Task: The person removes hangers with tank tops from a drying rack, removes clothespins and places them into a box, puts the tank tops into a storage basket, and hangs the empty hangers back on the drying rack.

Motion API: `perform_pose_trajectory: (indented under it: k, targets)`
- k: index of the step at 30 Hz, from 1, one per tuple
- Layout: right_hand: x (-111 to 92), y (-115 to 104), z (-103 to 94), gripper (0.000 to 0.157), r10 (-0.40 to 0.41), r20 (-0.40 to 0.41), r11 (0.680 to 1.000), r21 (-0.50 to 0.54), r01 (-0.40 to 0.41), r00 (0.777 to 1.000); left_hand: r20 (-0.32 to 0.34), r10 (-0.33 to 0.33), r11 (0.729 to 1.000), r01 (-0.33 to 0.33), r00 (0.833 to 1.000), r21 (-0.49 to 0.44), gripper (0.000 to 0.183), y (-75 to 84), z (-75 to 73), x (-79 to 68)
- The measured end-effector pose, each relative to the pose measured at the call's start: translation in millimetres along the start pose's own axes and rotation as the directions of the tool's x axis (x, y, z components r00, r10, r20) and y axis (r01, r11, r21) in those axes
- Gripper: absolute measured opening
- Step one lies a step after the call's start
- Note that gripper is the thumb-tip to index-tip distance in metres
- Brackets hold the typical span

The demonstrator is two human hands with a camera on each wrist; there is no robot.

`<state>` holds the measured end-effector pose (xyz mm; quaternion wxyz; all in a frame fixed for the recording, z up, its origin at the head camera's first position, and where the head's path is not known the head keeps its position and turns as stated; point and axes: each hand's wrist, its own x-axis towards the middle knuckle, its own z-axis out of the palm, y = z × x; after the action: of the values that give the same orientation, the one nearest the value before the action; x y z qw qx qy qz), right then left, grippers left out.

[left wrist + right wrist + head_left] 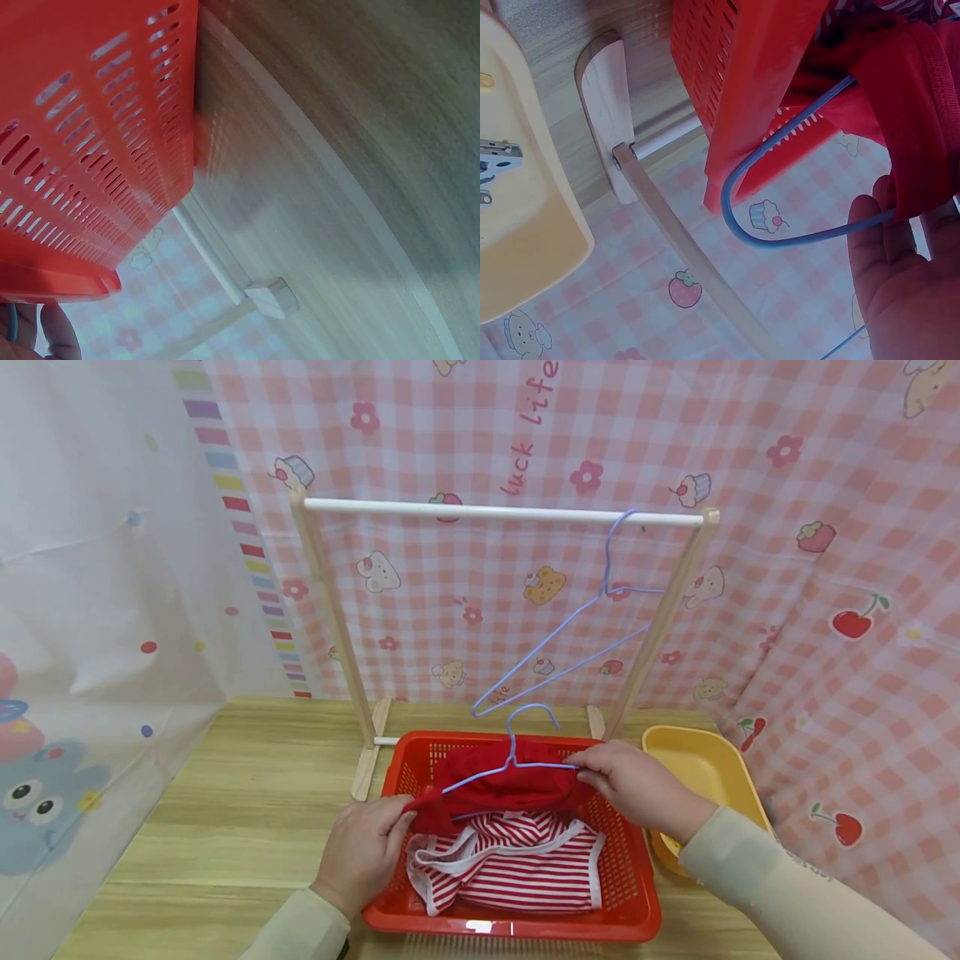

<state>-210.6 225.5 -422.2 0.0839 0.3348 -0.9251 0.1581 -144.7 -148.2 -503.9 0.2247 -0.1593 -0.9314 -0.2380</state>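
Observation:
A blue wire hanger (480, 774) is held over the red basket, its hook pointing up. Red fabric of a garment (498, 789) covers the hanger's left end and bunches behind its shoulders. At that left end my left hand (363, 852) pinches the red fabric; only a few of its fingers (60, 330) show in the left wrist view. My right hand (637, 785) grips the hanger's right shoulder together with the garment. In the right wrist view the hanger's rounded end (731, 199) sticks out of the fabric, beside the right hand (900, 300).
In the red basket (517, 931) lies a red-and-white striped garment (525, 881). Behind stands a wooden rack with a white rail (465, 512), where another blue hanger (540, 647) hangs. A yellow tray (693, 760) at the right holds metal clips (499, 157). Patterned curtains surround the table.

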Motion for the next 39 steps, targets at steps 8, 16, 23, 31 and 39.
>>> perform_pose_trajectory:
  k: [8,16,23,31,39]
  targets:
    - [0.2,-1.4,1.2,0.017,0.017,-0.013,1.0,-0.005,-0.017,1.0,0.003,-0.005,1.0,0.005,1.0,0.001,0.008,0.9,-0.9,-0.4]
    - [0.4,-4.5,-0.7,0.012,0.073,0.002,0.997,-0.003,-0.073,0.997,0.012,-0.014,1.0,0.014,1.0,0.0,0.004,1.4,-0.9,0.0]
    - [-0.1,-5.9,-0.7,0.013,0.071,-0.034,0.997,-0.016,-0.072,0.997,0.08,-0.054,0.998,0.056,0.995,-0.035,0.014,2.3,-7.1,3.4]
    - [-0.4,-4.9,3.8,0.01,0.092,-0.059,0.995,-0.018,-0.093,0.994,0.143,-0.068,0.992,0.082,0.987,-0.096,0.014,-1.7,-14.4,5.9]
    - [-0.4,-5.4,3.7,0.01,0.11,-0.069,0.994,0.002,-0.11,0.992,0.177,-0.077,0.987,0.1,0.981,-0.123,0.002,-0.6,-27.1,10.4]
